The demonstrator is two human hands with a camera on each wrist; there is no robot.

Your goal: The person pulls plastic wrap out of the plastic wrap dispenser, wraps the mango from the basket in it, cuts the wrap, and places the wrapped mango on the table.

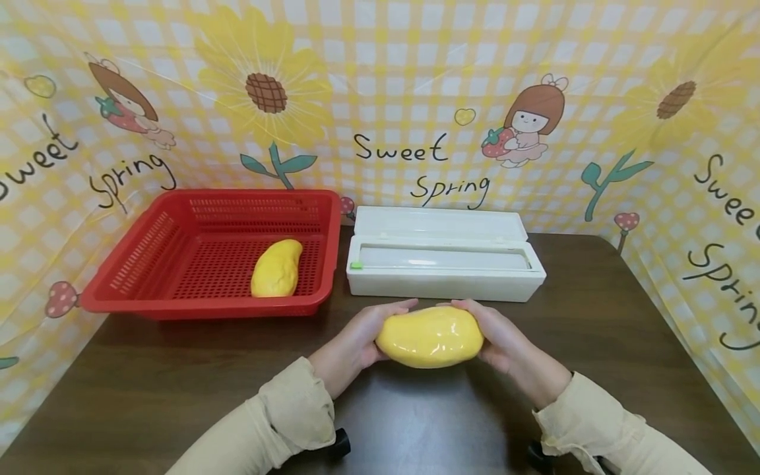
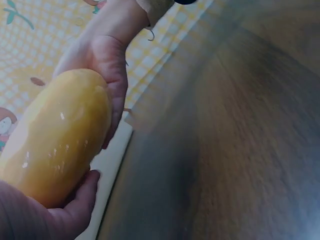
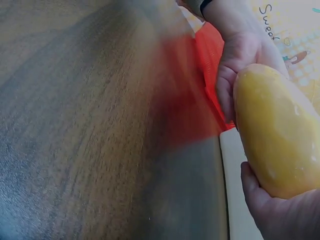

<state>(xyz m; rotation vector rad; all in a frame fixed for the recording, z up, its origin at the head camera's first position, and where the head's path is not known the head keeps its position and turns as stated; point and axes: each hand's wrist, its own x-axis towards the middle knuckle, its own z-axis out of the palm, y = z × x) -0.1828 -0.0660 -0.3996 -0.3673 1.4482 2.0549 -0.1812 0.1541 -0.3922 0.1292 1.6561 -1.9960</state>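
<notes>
In the head view a glossy yellow mango (image 1: 430,336) lies crosswise between both hands, over the table in front of the white box. My left hand (image 1: 359,333) grips its left end, and my right hand (image 1: 509,340) grips the other end, with thumbs along the far side. Shiny highlights and small creases show on the skin of the mango (image 2: 65,132) in the left wrist view. From the right wrist, the mango (image 3: 275,132) appears held at both ends, its underside partly hidden by the fingers (image 3: 253,185).
A red plastic basket (image 1: 208,305) stands at the back left with a second yellow mango (image 1: 277,269) inside. Right of it sits a white cling film dispenser (image 1: 445,287), its lid (image 1: 439,223) raised. A patterned cloth (image 1: 392,79) hangs behind the dark wooden table (image 1: 427,429).
</notes>
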